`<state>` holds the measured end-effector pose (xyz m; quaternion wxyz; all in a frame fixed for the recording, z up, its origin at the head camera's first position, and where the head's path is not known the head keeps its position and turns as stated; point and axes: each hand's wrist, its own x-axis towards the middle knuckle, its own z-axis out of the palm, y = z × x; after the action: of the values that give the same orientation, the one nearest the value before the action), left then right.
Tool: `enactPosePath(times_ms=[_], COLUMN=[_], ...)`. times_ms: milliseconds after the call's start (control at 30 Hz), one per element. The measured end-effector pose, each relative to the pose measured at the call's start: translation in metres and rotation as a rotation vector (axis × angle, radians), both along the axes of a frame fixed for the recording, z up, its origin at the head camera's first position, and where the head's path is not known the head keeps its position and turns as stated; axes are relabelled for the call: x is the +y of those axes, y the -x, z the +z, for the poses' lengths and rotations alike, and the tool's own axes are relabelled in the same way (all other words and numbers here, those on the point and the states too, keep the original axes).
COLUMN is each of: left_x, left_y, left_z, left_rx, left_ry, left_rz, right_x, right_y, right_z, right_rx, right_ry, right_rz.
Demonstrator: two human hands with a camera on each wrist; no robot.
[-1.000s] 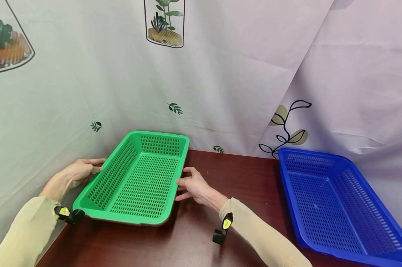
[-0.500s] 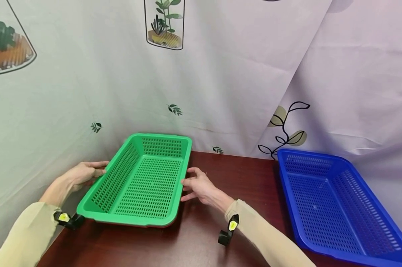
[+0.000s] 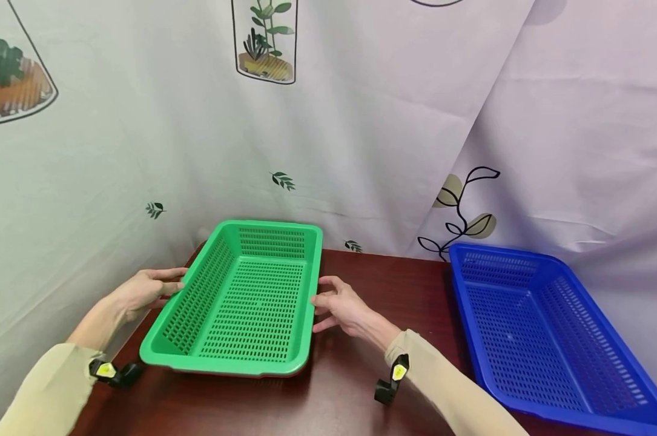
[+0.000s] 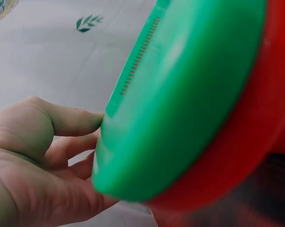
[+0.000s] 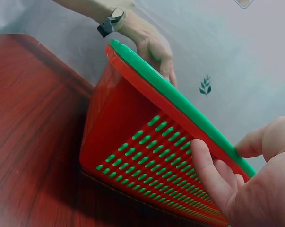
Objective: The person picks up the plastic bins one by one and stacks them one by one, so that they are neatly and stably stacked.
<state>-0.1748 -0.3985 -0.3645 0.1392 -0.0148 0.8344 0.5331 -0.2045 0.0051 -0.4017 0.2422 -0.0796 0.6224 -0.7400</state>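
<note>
1. Now the green basket (image 3: 259,303) sits farther right over the bench (image 3: 385,284) than before, nearer the blue basket (image 3: 527,345).
2. It lies between the left hand (image 3: 145,292) and right hand (image 3: 344,307), whose fingers pinch its long rims.
3. Wrist views reveal a red basket (image 5: 128,118) nested beneath.

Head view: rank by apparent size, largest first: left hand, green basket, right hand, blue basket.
1. Blue basket
2. Green basket
3. Left hand and right hand: look alike, not ranked
</note>
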Motion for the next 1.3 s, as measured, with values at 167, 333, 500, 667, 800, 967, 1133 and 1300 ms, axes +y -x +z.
enactPosePath(times_ms=[167,333,500,667,800,967,1133,1300], left_x=[0.015,0.033,0.051,0.07,0.083,0.097,0.11,0.124], left_y=[-0.001,-0.004,-0.008,-0.011,-0.012,-0.015,-0.017,-0.016], left_z=[-0.001,-0.003,-0.005,-0.007,-0.009,-0.011,-0.014,-0.016], left_rx=[0.003,0.01,0.013,0.031,0.036,0.025,0.028,0.032], left_ry=[-0.033,-0.066,-0.083,-0.112,-0.135,-0.152,-0.162,-0.159], left_rz=[0.01,0.028,0.044,0.068,0.085,0.085,0.085,0.09], right_x=[0.016,0.035,0.053,0.07,0.084,0.1,0.115,0.129], right_y=[0.001,0.0,-0.001,-0.002,-0.004,-0.007,-0.009,-0.011], right_z=[0.001,0.003,0.004,0.003,0.004,0.006,0.007,0.008], right_rx=[0.003,0.009,0.012,0.014,0.015,0.024,0.029,0.038], right_ry=[-0.016,-0.049,-0.074,-0.086,-0.099,-0.119,-0.132,-0.148], right_rz=[0.014,0.016,0.017,0.019,0.019,0.023,0.03,0.031])
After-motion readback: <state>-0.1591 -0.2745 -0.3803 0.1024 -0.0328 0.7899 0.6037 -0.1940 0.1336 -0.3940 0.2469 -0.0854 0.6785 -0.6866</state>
